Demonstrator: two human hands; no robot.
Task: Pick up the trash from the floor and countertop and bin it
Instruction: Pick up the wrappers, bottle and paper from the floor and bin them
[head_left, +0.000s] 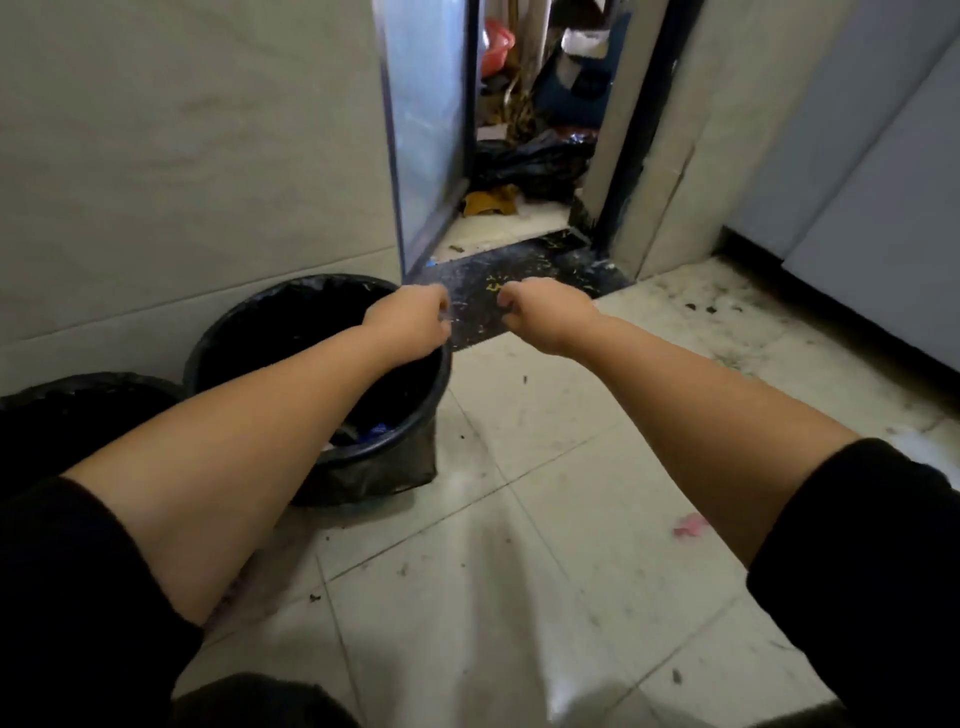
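The black-lined bin (317, 364) at my ten o'clock holds a few scraps, something blue among them; a second bin (78, 410) sits at nine. A pink scrap (691, 525) lies on the tiles (519, 519) at four o'clock, well apart from my fingers. My left hand (410, 325) over the bin's rim and my right hand (545, 317) are curled; whether they grip anything, I cannot tell.
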